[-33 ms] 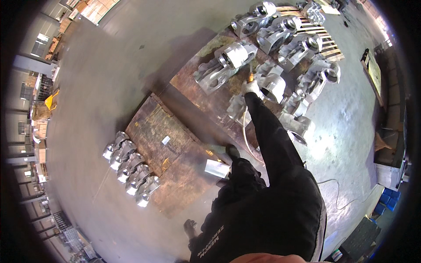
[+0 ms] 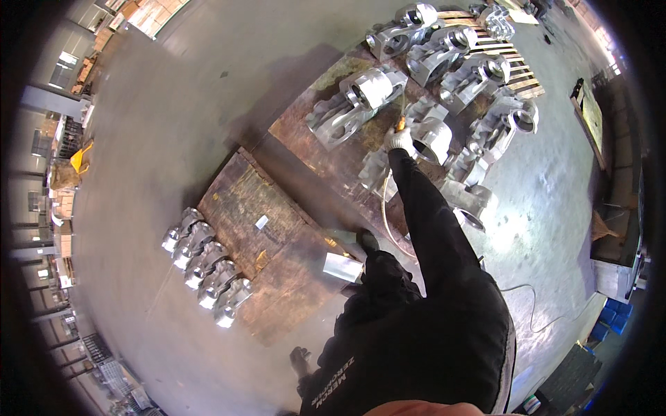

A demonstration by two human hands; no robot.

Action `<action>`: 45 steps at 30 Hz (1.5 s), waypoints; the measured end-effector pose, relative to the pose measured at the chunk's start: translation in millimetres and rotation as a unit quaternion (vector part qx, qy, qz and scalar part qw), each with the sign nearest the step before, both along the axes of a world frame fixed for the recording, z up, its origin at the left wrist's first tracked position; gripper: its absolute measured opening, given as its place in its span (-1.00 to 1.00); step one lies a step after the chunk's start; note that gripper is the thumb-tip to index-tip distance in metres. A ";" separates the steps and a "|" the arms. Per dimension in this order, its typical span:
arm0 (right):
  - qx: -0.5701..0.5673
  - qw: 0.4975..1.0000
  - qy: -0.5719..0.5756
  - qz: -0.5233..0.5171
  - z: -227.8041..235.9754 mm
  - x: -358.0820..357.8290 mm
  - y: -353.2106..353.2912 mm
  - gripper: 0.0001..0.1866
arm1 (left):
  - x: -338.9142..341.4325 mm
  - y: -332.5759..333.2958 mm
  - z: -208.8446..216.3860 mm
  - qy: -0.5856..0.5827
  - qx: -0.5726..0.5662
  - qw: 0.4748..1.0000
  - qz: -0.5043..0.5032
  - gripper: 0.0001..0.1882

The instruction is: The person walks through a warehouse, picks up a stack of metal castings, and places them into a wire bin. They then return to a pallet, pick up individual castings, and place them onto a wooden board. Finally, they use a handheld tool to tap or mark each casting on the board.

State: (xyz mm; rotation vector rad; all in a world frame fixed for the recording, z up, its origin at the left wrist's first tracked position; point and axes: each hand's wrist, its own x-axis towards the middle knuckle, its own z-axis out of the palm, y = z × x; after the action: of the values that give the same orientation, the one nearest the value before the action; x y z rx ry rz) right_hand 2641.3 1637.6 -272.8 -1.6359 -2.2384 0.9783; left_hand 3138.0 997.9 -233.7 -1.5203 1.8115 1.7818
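Observation:
My right hand, in a white glove, is closed around an air blow gun with an orange-yellow body. Its thin nozzle points away from me, between machined metal castings. A pale hose runs from the gun back along my forearm. Just right of the hand lies a silvery casting with a large round bore; another casting lies to the left on the same brown board. My left hand, in a greyish glove, hangs low by my side, away from the castings; its fingers are too dark to make out.
Several more castings crowd the board's far and right sides. Behind them is a slatted wooden pallet. A second brown board carries a row of curved metal parts and a pale sheet. A thin cable trails at right.
My right hand and the air blow gun have shifted slightly to the right, with the nozzle turned a little. The castings and my left hand stay about where they were.

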 end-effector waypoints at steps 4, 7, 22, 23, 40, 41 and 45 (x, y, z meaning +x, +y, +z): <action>-0.002 0.998 0.050 0.023 6.3 15.2 13.3 -0.51 | -4.7 14.2 -2.3 -0.030 -0.037 0.998 -0.034 -0.67; 0.023 0.988 0.079 0.131 21.0 12.1 34.4 -0.51 | -2.2 21.6 -4.5 -0.040 -0.031 0.998 -0.037 -0.65; -0.015 0.960 -0.111 0.256 78.4 -32.8 150.4 -0.44 | -9.0 30.7 -25.6 0.022 0.022 0.998 -0.051 -0.62; -0.017 0.963 -0.103 0.248 75.2 -31.0 152.9 -0.46 | -14.4 30.6 -25.5 -0.003 0.018 0.999 -0.045 -0.62; -0.059 0.934 -0.021 0.352 110.4 -9.3 168.7 -0.56 | -55.4 30.7 -14.6 -0.042 0.001 0.996 -0.081 -0.68; -0.078 0.937 -0.021 0.339 106.3 -13.6 170.8 -0.57 | -57.3 33.5 -12.6 -0.044 0.001 0.997 -0.067 -0.72; -0.007 0.957 -0.001 0.290 76.3 -54.1 179.7 -0.52 | -68.9 41.5 -5.2 -0.064 -0.035 0.991 -0.109 -0.74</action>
State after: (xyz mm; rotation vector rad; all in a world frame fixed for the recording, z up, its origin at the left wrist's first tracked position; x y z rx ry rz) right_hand 2587.3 1817.3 -196.5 -0.9788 -2.7830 1.1056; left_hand 3069.2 1039.4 -238.9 -1.3648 1.9127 1.5016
